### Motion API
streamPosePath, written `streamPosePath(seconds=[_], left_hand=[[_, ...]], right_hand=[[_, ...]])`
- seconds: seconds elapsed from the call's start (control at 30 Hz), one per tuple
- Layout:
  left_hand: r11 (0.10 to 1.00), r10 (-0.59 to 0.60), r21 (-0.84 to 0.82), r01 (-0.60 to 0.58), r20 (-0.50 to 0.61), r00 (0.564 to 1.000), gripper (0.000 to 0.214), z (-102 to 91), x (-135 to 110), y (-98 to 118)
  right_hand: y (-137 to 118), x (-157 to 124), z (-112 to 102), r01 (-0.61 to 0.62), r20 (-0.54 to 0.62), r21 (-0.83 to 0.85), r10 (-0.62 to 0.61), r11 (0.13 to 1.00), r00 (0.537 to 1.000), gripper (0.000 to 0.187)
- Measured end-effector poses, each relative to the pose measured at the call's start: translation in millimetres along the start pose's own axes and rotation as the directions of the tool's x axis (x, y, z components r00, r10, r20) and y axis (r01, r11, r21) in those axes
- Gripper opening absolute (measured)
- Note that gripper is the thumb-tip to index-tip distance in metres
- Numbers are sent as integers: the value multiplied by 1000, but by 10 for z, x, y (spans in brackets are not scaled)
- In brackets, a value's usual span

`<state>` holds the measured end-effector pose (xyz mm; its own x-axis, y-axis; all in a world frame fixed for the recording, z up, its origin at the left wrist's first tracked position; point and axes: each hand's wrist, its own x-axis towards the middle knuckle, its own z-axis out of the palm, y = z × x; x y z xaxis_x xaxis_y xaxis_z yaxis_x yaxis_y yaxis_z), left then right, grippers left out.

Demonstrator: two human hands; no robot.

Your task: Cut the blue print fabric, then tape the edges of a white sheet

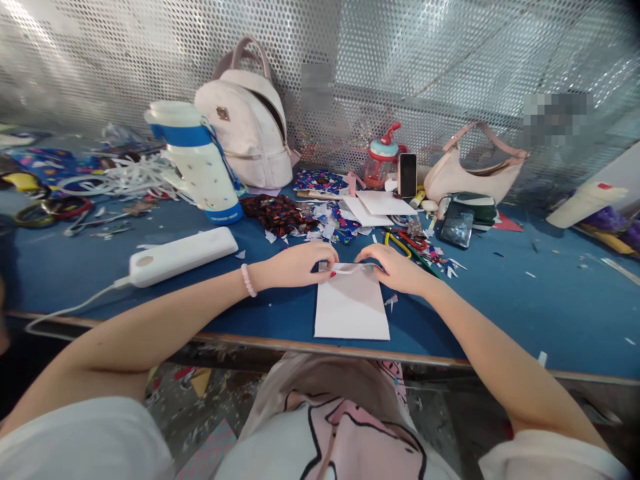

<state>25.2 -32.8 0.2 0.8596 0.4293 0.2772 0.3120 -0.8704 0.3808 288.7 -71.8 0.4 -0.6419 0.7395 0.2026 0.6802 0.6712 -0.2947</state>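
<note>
A flat white rectangular piece (353,310), like card or a thin board, lies on the blue table near its front edge. At its far left corner, my left hand (305,263) pinches the edge, the thumb on top. Opposite it, my right hand (397,270) has its fingers curled over the far right corner. Between the two hands a narrow white strip (345,270) runs along the far edge; whether it is a fold or a separate strip I cannot tell. My fingertips are partly hidden behind the edge.
Beyond my hands lie fabric scraps (283,215), white cards (385,202), yellow-handled scissors (397,245) and a dark phone (457,225). A white corded device (185,257), a tall bottle (203,163) and a backpack (250,133) stand left. A handbag (470,173) sits at the back right.
</note>
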Motion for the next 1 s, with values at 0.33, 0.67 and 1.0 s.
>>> streamPosePath(seconds=[0.33,0.67,1.0], left_hand=[[997,-47,64,42,78,996,18,27,-29,29],[969,58,231,-86,128,990,21,40,-61,9],[968,37,242,-70,138,990,22,16,-52,15]], right_hand=[[-17,3,-9,28,23,-57,-26,998,999,30],[-78,34,-33,16,34,-105,-12,994,999,27],[-183,62,-107,54,80,-237,-35,970,996,21]])
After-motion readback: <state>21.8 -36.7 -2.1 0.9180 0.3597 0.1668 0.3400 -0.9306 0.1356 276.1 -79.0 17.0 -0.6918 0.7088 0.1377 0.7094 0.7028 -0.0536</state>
